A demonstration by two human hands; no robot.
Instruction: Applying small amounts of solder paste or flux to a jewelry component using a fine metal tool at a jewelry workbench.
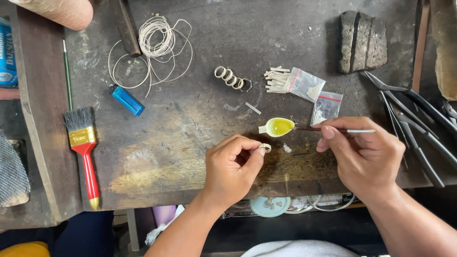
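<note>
Two hands worked over the bench (200,119).
Your left hand (232,169) pinched a ring (265,147); your right hand (364,154) gripped a brush (333,129) touching the dish (278,126).

A red-handled paintbrush (84,150) with a gold ferrule lies at the left edge of the dark workbench (200,28). A blue lighter (126,100) rests to its right, just below a coil of white wire (157,40). A row of pale rings (231,79) sits near the bench centre, with a bundle of white strips (276,79) and two small clear bags (314,95) further right. A cracked charcoal block (362,41) lies at upper right, above several black-handled pliers (419,123).
</note>
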